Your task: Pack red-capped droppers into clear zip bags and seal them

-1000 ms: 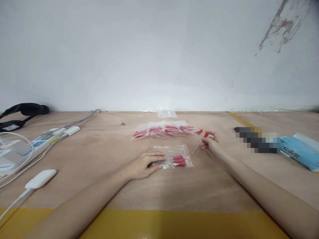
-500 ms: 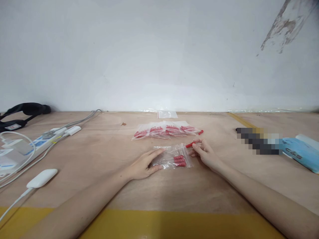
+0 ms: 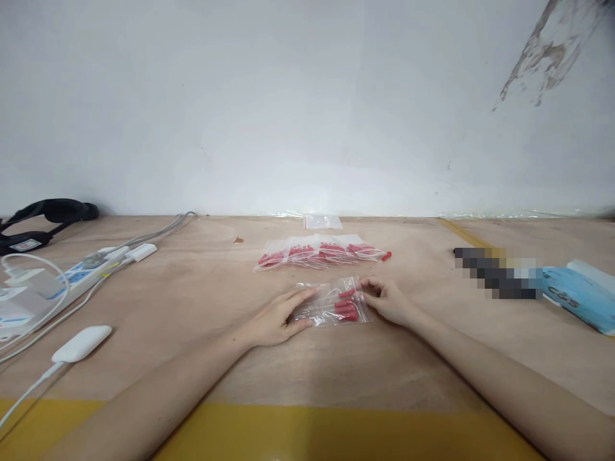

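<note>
In the centre of the frame, the left hand (image 3: 278, 318) is lying flat with fingers spread, pinning the left end of a small clear bag (image 3: 331, 302) to the wooden table (image 3: 202, 301). The right hand (image 3: 387, 299) is sitting at the bag's right edge, fingertips pressed together on a red-tipped piece (image 3: 346, 293) that is poking into the opening; 2 or 3 more red pieces are lying inside already. Just above, a row of filled bags (image 3: 319, 251) is stretching across the middle, with 1 loose red piece (image 3: 386, 256) at its right end. The step in hand looks like feeding a piece into the bag. Judging by this, the next move calls for sliding it fully inside while the bag mouth is being held open.
</note>
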`<action>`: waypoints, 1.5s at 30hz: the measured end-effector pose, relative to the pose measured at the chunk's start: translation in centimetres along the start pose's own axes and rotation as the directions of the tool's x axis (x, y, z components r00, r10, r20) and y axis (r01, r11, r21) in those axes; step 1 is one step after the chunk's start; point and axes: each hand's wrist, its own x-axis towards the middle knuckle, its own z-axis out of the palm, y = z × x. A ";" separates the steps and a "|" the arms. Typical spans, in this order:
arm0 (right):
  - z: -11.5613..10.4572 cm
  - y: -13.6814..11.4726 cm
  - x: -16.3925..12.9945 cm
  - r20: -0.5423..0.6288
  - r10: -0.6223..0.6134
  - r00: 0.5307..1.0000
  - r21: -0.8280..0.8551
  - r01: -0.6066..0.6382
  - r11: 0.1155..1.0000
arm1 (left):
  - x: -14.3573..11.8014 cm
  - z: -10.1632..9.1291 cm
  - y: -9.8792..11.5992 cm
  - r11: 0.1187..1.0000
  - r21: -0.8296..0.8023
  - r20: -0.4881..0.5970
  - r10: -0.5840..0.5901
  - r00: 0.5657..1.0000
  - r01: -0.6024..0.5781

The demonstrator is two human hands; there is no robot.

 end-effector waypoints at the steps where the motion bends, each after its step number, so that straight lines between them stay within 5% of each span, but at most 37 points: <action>1: 0.4 0.2 0.1 0.003 0.025 1.000 0.035 -0.025 0.999 | 0.0 0.0 0.0 1.000 0.002 0.000 0.000 1.000 0.000; 5: 1.2 0.7 0.1 -0.002 0.120 0.993 0.085 -0.119 0.989 | 0.1 0.1 0.0 1.000 0.006 0.002 -0.006 1.000 0.006; 10: 0.4 0.8 0.2 0.037 0.058 0.998 -0.038 -0.057 0.998 | 0.1 0.0 -0.1 1.000 0.011 0.012 -0.001 1.000 0.001; 13: -1.5 1.3 1.0 -0.074 0.059 0.996 -0.219 -0.074 0.973 | 0.0 0.1 -0.3 1.000 0.022 0.034 -0.005 0.999 0.005; 16: -4.3 2.6 2.3 -0.237 -0.087 0.968 -0.550 -0.059 0.833 | 0.1 0.2 -0.5 1.000 0.019 0.033 -0.009 0.999 0.008; 19: -6.9 4.4 3.7 -0.224 -0.126 0.966 -0.700 -0.069 0.711 | 0.1 0.2 -0.5 1.000 0.004 0.025 0.003 1.000 -0.003; 23: -9.1 6.4 5.2 -0.164 -0.002 0.986 -0.682 -0.112 0.723 | 0.1 0.2 -0.4 1.000 -0.004 0.024 0.011 1.000 -0.011; 31: -11.5 7.0 6.3 0.024 0.040 0.999 -0.629 -0.016 0.777 | 0.1 0.3 -0.5 1.000 0.006 0.027 0.011 1.000 -0.011; 38: -11.7 5.7 3.9 0.056 -0.113 0.992 -0.595 0.124 0.794 | 0.2 0.3 -0.6 1.000 -0.007 0.025 0.019 1.000 -0.019; 45: -11.6 3.1 0.6 0.077 -0.086 0.993 -0.514 0.113 0.850 | 0.2 0.2 -0.3 1.000 -0.005 0.023 0.008 1.000 -0.008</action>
